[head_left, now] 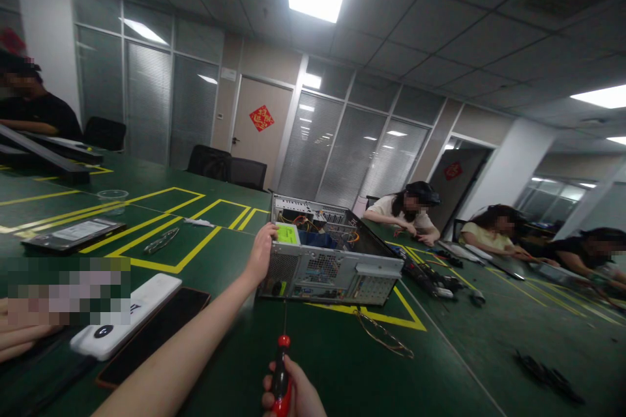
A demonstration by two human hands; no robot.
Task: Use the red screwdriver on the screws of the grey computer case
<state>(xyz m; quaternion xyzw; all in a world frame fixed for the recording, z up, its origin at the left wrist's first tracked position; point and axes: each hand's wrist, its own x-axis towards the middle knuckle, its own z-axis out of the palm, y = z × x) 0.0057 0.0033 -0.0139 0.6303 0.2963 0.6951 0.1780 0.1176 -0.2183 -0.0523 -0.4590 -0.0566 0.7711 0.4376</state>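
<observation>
An open desktop computer case (337, 273) lies on the green table in front of me, its perforated back panel facing me and coloured wires showing inside. My left hand (263, 251) grips the case's near left corner, fingers bent over the edge next to a part with a yellow-green label (288, 234). In my right hand (298, 391) is a red and black screwdriver (282, 368), its thin shaft pointing away from me at the lower edge of the back panel. Whether the tip touches the case I cannot tell.
Left of my arm lie a white power bank (132, 313), a dark phone (156, 332) and a hard drive (73, 234). Another person's hand (29, 335) is at the left edge. Glasses (384, 333) and a black cable (548, 374) lie right. Several people work around the table.
</observation>
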